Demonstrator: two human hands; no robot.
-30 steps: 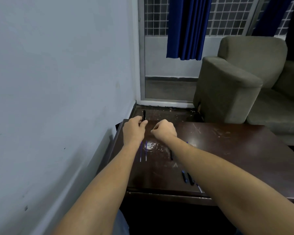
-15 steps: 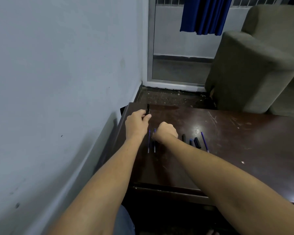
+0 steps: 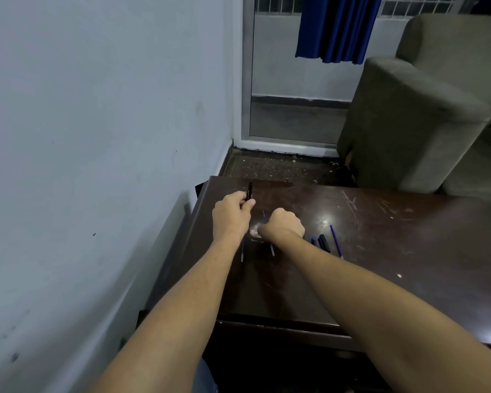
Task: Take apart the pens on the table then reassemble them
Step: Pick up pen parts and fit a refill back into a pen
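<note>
A black pen part (image 3: 249,191) is pinched upright in the fingers of the left hand (image 3: 231,215) above the far left corner of the dark bench (image 3: 394,251). The right hand (image 3: 281,225) is curled into a fist just beside it, low over the bench, and what its fingers hold cannot be told. Thin refills (image 3: 242,252) are seen lying under the wrists, and more pen pieces (image 3: 323,242) lie just right of the right hand.

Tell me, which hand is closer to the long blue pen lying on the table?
Right. The right hand sits just left of the blue pen, with small pen parts between. The left hand is farther left, holding a black pen piece.
</note>
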